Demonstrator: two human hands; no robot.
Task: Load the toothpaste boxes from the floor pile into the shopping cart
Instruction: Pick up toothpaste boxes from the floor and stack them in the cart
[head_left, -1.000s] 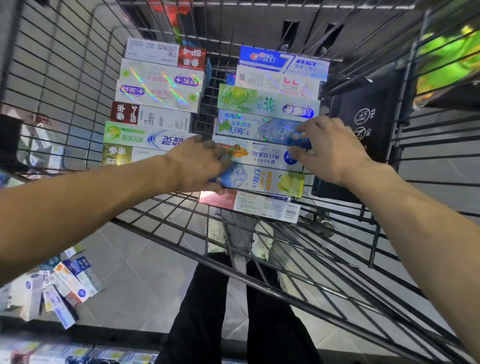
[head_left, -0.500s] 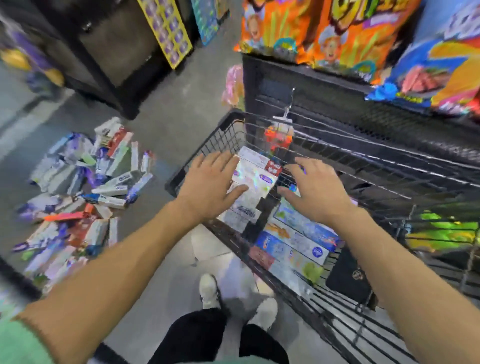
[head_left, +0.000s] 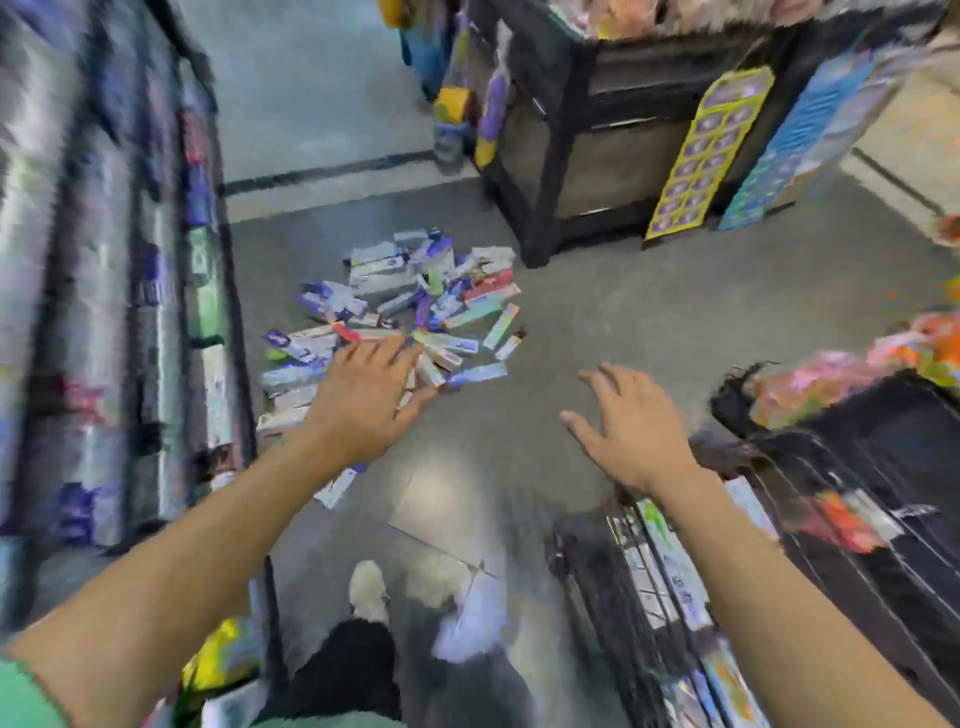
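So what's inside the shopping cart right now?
Inside the shopping cart, at the lower right, several toothpaste boxes lie stacked flat against its wire side. The picture is blurred and the right forearm crosses them, so I cannot count them or see the rest of the basket.

Motion blur smears the shelves (head_left: 109, 291) at left, so their goods cannot be told. The shopping cart (head_left: 675, 582) runs off the lower right edge. The left hand (head_left: 363, 400) hides part of the toothpaste box pile (head_left: 410, 296); printing there is too small to read.
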